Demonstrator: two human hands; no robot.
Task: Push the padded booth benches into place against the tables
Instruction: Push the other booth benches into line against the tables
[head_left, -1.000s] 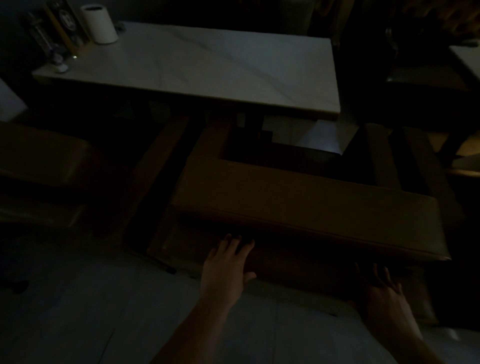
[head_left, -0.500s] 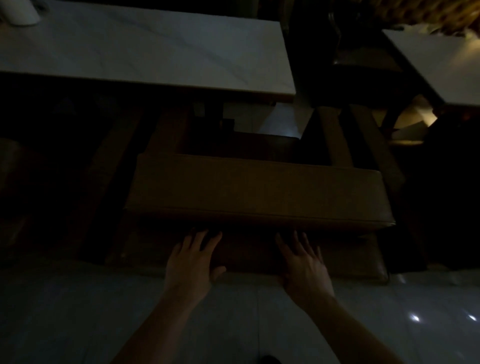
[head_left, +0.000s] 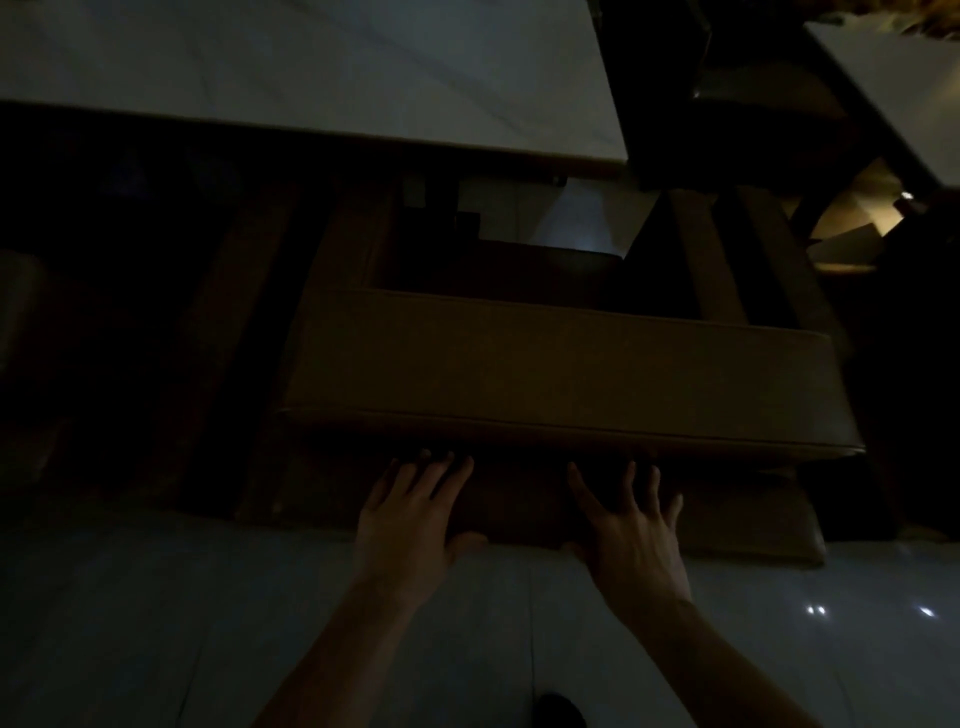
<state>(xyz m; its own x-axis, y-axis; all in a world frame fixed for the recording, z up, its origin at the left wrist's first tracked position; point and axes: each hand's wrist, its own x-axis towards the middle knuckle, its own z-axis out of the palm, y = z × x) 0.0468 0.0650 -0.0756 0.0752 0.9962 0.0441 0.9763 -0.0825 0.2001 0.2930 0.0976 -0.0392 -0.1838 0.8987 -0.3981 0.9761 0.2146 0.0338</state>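
The room is very dim. A brown padded bench (head_left: 561, 374) lies crosswise in front of me, its long cushion top overhanging a darker base. Beyond it stands a white marble-look table (head_left: 322, 67). My left hand (head_left: 410, 514) presses flat against the near side of the bench base, fingers spread. My right hand (head_left: 628, 525) rests flat on the same face, a hand's width to the right. Neither hand grips anything. The fingertips sit in the shadow beneath the cushion's edge.
A second pale table (head_left: 883, 78) stands at the upper right, with a dark seat (head_left: 748, 98) between the two tables. Another padded seat (head_left: 21, 312) shows faintly at the far left. Glossy light floor tiles (head_left: 156, 623) spread around my arms.
My right hand came in from the bench's right end to sit beside my left hand. The view has shifted closer and to the right, and the table items at upper left left the frame.
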